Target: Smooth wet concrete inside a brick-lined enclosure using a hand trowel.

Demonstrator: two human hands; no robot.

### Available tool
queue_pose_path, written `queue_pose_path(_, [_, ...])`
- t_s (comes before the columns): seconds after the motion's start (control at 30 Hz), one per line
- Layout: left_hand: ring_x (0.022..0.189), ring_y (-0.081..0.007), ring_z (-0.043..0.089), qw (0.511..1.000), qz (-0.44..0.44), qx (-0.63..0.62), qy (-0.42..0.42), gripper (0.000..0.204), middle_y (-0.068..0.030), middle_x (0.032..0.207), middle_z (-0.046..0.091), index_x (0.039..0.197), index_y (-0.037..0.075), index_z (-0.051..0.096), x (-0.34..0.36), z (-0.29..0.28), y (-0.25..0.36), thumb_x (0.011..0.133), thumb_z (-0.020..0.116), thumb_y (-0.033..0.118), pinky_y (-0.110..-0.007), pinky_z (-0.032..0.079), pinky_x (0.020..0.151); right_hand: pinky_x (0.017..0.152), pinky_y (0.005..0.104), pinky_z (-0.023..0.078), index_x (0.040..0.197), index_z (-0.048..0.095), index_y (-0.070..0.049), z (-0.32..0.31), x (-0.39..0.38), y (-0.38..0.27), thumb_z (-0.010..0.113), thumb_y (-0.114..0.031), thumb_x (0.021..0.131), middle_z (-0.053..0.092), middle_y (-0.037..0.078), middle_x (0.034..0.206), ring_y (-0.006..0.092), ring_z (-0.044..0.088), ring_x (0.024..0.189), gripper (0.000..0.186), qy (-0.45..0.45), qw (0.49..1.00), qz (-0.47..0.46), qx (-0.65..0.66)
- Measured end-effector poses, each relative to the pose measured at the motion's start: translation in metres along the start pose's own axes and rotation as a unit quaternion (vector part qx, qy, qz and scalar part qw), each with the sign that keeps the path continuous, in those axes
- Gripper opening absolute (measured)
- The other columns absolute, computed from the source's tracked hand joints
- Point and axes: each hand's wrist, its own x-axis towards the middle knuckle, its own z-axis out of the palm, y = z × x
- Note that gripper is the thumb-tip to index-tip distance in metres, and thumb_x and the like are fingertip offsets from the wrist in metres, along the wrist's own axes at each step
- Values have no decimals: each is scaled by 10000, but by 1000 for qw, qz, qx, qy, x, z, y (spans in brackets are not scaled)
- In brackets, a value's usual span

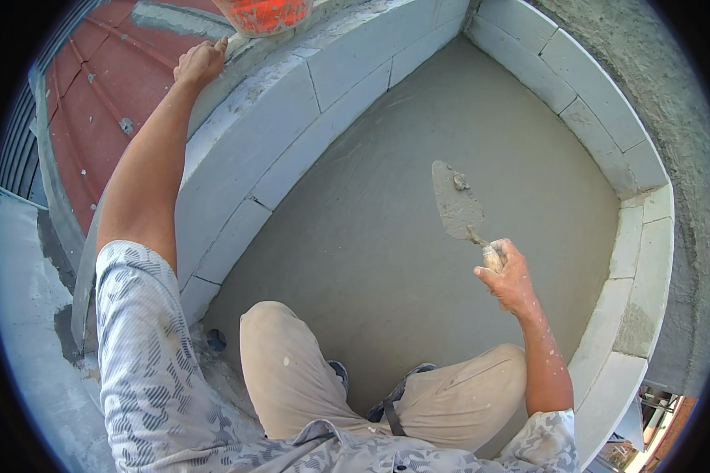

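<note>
Trowel [457, 206], mortar-smeared, right of centre, its handle [492, 258] clamped in the right hand [513, 280], apparently for control; left hand [200, 63], upper left, beside an orange bucket [264, 14], perhaps bracing, grip impossible to tell.

The metal trowel [457, 206] looks rough and matt, the floor [371, 213] smooth

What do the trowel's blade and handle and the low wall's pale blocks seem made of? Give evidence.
Trowel blade: probably metal, thin and flat, its finish masked by grey mortar-like residue. Handle: possibly wood, dull tan, dirtied. Wall blocks: likely concrete, matt and pale, with thin joints.
</note>
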Motion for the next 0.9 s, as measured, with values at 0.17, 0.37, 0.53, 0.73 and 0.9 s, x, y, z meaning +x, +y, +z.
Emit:
queue_pose_path(0.17, [1366,-385,486,998,13,-25,-48,715,-208,1433,558,1441,88,526,20,16,-6,994,388,629,-544,373,1103,598,281,496,1111,581,-28,26,44,-48,724,-174,893,565,32,823,102,569,687,298,-21,987,37,152])
queue_pose_path(0.37, [1411,-382,429,994,93,-7,-62,805,-222,1486,494,1536,71,404,11,18,2,983,384,656,-536,353,1125,502,269,477,1091,586,-62,74,148,-53,632,-247,982,547,-1,762,81,539,595,219,88,960,-45,261])
queue_pose_path(0.53, [1433,-384,394,996,86,12,-32,757,-216,1499,477,1546,73,382,1,16,9,1020,337,615,-574,339,1127,496,291,469,1067,571,-66,115,225,-70,608,-299,1005,546,19,739,103,528,567,244,113,869,7,482])
queue_pose_path(0.73, [1410,-388,426,995,91,23,-22,669,-229,1482,492,1536,65,395,4,17,1,1064,310,531,-561,345,1131,482,319,464,1081,543,-64,157,304,-85,527,-394,1027,536,53,727,153,535,554,335,196,784,-63,585])
queue_pose_path(0.9, [1397,-383,438,993,119,-7,-17,666,-254,1435,530,1498,1,427,-2,13,14,1071,327,502,-466,351,1151,471,341,461,1057,537,-57,203,380,-74,500,-392,1031,532,59,720,174,522,534,338,250,762,-11,597])
